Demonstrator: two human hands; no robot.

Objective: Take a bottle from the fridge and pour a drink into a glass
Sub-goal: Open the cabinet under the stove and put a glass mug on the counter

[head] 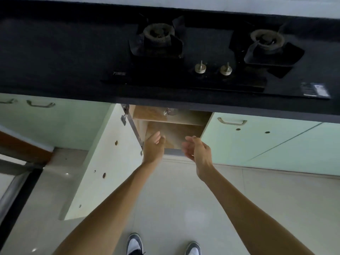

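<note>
Left hand (153, 147) and right hand (197, 150) both empty, fingers loosely curled, at mouth of open wood-lined cupboard (173, 134) under black stone bench (55, 61); bottle, glass, fridge not in view, so judged best: look inside for glass, then find fridge.

Both bare forearms stretch forward, side by side. The left hand (154, 147) is held thumb-up with its fingers loosely curled, holding nothing. The right hand (197, 151) (slightly nearer) faces it palm inward, fingers relaxed and empty. The two hands are apart, not touching.
</note>
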